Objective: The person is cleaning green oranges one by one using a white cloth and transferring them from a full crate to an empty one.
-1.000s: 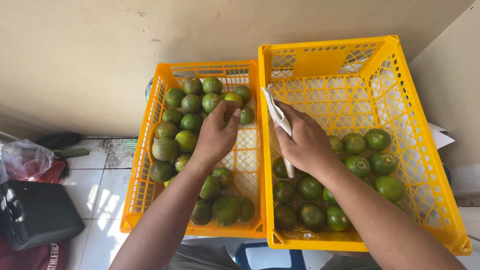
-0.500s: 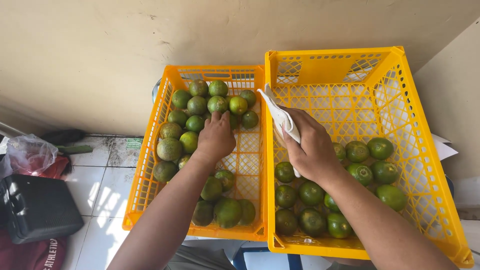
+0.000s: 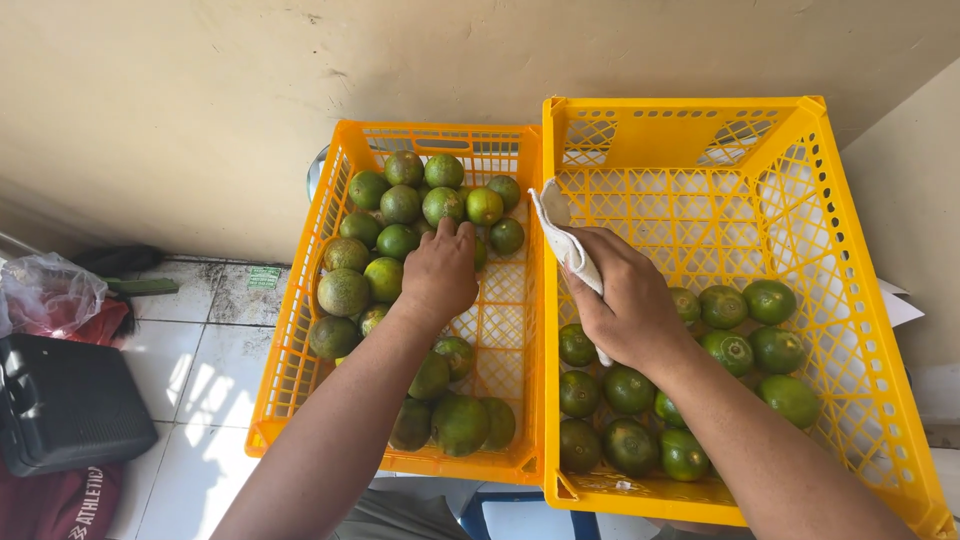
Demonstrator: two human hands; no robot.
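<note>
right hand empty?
No: the right hand grips a white cloth over the right yellow crate, above the green citrus fruits lying in it.

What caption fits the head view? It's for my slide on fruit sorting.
Left hand reaches into the left crate of green citrus; right hand holds a white cloth.

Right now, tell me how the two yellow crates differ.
The left crate is smaller and shallower; the right crate is wider with taller walls. The left crate's green fruits spread along most of its length, while the right crate's fruits sit only in its near half, leaving the far half bare. The left hand reaches into the left crate; the right hand, holding a white cloth, is over the right one. Both are yellow lattice plastic.
</note>
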